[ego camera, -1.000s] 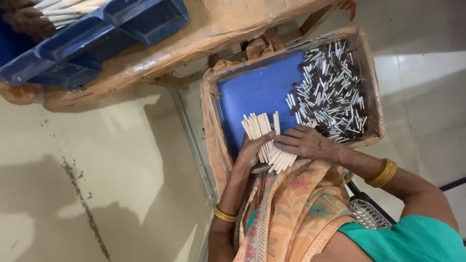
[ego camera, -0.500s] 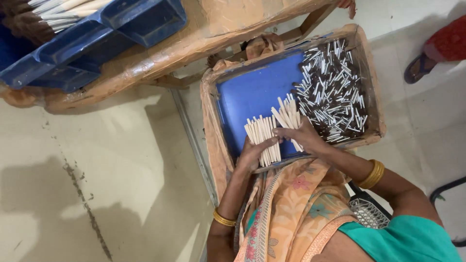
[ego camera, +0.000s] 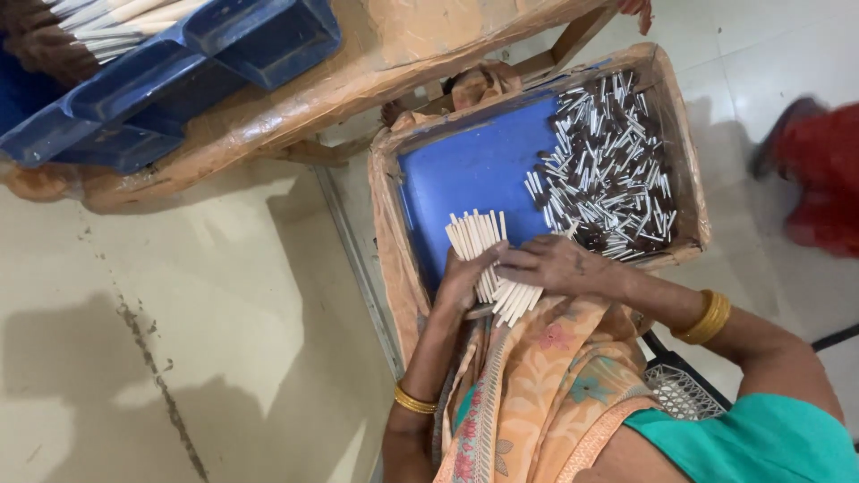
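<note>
A bundle of thin pale sticks [ego camera: 476,240] lies fanned on the near edge of a blue-lined tray [ego camera: 465,170] with brown paper-wrapped walls. My left hand [ego camera: 461,277] cups the bundle from the left. My right hand [ego camera: 559,266] lies flat across its lower end, fingers pointing left. Both wrists wear gold bangles. A heap of short white sticks with dark ends [ego camera: 608,170] fills the tray's right half. My lap is covered by orange patterned cloth [ego camera: 537,385] under the bundle's lower tips.
A long brown-wrapped bench [ego camera: 295,98] crosses the top, carrying blue plastic trays [ego camera: 179,63] with more pale sticks [ego camera: 107,22]. Another person's blurred red clothing [ego camera: 819,179] is at the right edge. A beige tiled floor [ego camera: 179,340] spreads to the left. A black mesh object [ego camera: 684,389] sits beside my right side.
My right hand has lowered from the raised sticks and now lies flat across the bundle, which is more gathered. A person in red has moved further into view at the right.
</note>
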